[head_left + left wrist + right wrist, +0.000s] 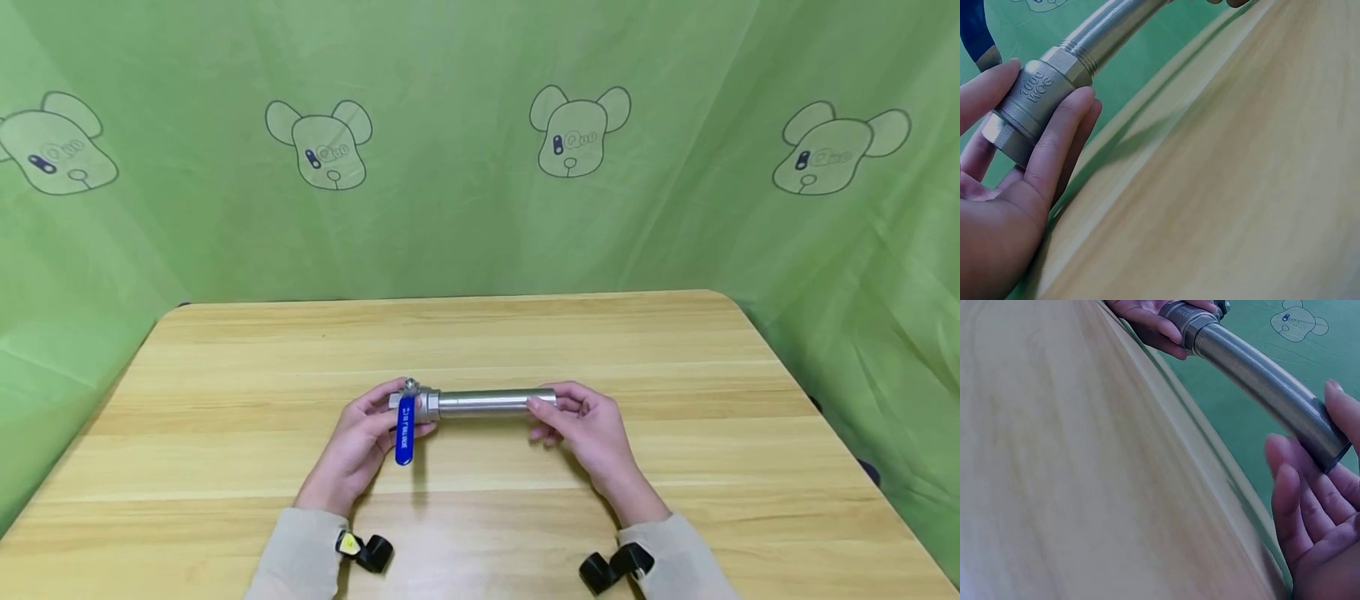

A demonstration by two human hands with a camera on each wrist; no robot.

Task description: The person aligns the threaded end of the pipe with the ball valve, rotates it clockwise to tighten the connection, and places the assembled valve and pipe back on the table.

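A steel ball valve (1036, 94) with a blue lever handle (405, 432) is joined to a straight metal pipe (483, 402), the two held level above the table. My left hand (362, 442) grips the valve body, fingers round it and thumb near the lever, which points toward me. In the left wrist view, raised lettering shows on the body and a few threads show at the joint. My right hand (592, 429) holds the pipe's free end between thumb and fingers, as the right wrist view of the pipe (1266, 381) also shows.
Beneath the hands lies a wooden table (480, 342) with rounded far corners. A green curtain (450, 233) printed with bear heads hangs behind it and along both sides. Black camera mounts (375, 553) sit on the sleeve cuffs.
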